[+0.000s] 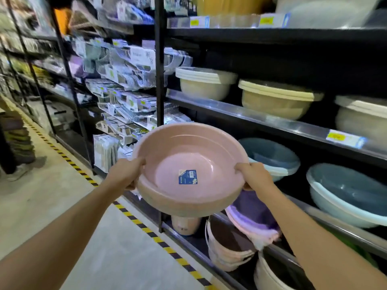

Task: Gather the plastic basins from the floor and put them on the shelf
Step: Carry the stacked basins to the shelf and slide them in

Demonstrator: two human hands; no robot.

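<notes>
I hold a round pink plastic basin [188, 155] in the air in front of the black shelf [272, 124], tilted so its inside faces me; a blue label is stuck on its bottom. My left hand [125, 173] grips its left rim and my right hand [255, 176] grips its right rim. The basin hangs at the height of the shelf level that holds blue-grey basins [270, 155].
Cream basins [205, 82] stand stacked on the level above, more blue ones [347, 193] to the right. Purple basins [253, 218] and white buckets [228, 248] sit low down. A black upright post [160, 80] divides the shelving. Yellow-black tape [146, 229] lines the floor edge.
</notes>
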